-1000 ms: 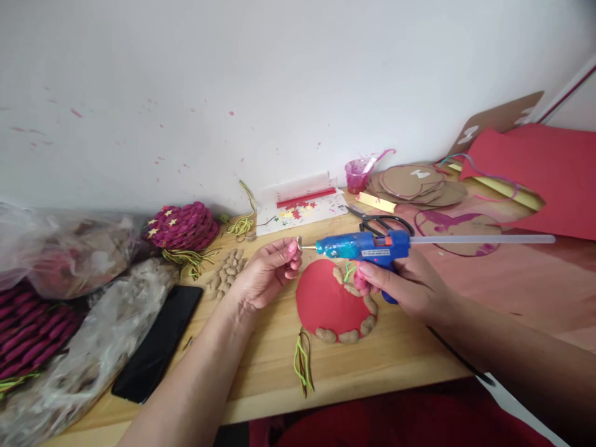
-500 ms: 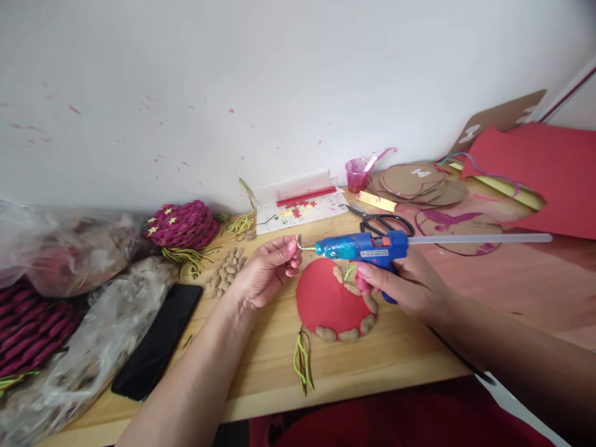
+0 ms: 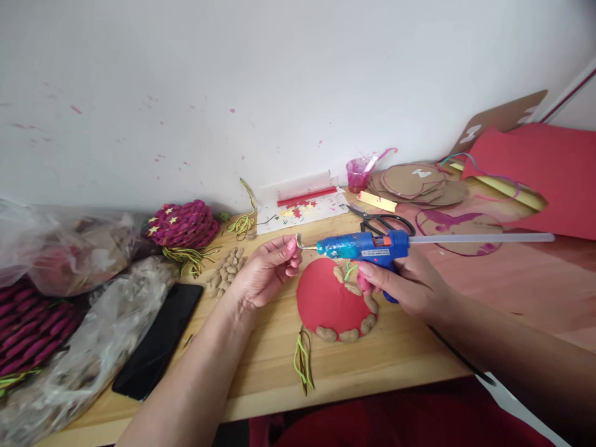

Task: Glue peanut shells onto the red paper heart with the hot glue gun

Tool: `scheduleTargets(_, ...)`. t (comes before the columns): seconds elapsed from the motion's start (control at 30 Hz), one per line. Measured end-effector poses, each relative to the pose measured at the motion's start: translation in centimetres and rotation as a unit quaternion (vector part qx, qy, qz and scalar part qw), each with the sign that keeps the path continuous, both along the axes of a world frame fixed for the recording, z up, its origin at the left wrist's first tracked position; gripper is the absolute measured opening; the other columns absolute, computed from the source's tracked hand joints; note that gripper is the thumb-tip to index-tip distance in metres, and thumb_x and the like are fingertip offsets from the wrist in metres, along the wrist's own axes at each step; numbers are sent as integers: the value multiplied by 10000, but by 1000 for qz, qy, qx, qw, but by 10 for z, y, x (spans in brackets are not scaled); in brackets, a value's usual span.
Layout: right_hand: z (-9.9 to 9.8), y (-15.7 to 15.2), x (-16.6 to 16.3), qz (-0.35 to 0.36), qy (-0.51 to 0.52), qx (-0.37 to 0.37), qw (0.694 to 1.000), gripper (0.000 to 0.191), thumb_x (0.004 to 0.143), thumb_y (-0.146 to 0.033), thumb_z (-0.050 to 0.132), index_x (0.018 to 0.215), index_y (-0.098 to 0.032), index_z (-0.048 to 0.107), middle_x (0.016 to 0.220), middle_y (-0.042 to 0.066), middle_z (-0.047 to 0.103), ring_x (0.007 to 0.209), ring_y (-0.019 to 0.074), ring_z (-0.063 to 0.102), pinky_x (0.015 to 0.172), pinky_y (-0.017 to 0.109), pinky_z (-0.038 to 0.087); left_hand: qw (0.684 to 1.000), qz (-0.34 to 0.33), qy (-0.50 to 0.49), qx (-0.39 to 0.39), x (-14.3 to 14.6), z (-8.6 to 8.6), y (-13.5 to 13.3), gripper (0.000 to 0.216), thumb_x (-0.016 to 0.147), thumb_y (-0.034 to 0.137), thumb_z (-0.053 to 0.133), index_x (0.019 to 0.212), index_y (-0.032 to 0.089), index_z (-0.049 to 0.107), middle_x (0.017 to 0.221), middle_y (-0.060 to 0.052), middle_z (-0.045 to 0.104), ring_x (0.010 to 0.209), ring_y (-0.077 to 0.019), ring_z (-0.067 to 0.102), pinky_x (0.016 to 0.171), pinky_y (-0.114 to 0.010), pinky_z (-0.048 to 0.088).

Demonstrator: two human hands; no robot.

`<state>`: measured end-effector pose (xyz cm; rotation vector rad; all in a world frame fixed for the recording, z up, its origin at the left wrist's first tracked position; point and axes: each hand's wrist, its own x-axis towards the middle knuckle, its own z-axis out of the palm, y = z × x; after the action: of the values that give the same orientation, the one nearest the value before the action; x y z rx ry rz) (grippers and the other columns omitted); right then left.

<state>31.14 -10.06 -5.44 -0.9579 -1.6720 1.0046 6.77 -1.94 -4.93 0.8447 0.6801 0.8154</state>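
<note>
While gripping the blue glue gun (image 3: pixel 367 246) by its handle, right hand (image 3: pixel 410 285) clenched around it just above the right edge of the red paper disc (image 3: pixel 326 297), nozzle pointing left. Long clear glue stick (image 3: pixel 479 238) jutting from the gun's back, reaching well right of the disc. At the nozzle tip, left hand (image 3: pixel 265 273) raised just left of the disc, thumb and fingertips pinched on a small piece (image 3: pixel 298 239) too tiny to identify, touching or almost touching the nozzle. Along the disc's right and lower rim, a curved row of peanut shells (image 3: pixel 358 326) lying on the red paper, with a bit of green thread (image 3: pixel 349 270) by the upper shells. Just below the disc, a small bundle of green and brown threads (image 3: pixel 302 360) on the wooden table (image 3: pixel 400 354). Left of the disc, past the left hand, a loose heap of peanut shells (image 3: pixel 226 270); farther left, a black phone (image 3: pixel 161 338) lying flat beside crumpled plastic bags (image 3: pixel 84 366). Behind the disc, black scissors (image 3: pixel 382 220); beyond them a sheet with star stickers (image 3: pixel 302 214) and a pink cup (image 3: pixel 357 174) by the wall. Far left behind the disc, a magenta woven dome with yellow stars (image 3: pixel 181 225). Well right of the disc, cardboard circles (image 3: pixel 419 183) and a red paper sheet (image 3: pixel 544 167).
</note>
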Motion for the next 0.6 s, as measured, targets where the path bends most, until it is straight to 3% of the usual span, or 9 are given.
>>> scheduleTargets(0.6, 3, 0, 0, -8, -18, -1, 1000, 300, 1039, -327, 548, 788, -188, 634, 688, 12, 642, 622, 125, 599, 581, 256, 459, 1000, -3, 7, -5, 0, -1, -1, 306, 698, 293, 911, 772, 112, 676, 677, 4, 539, 598, -64, 479, 496, -145, 377)
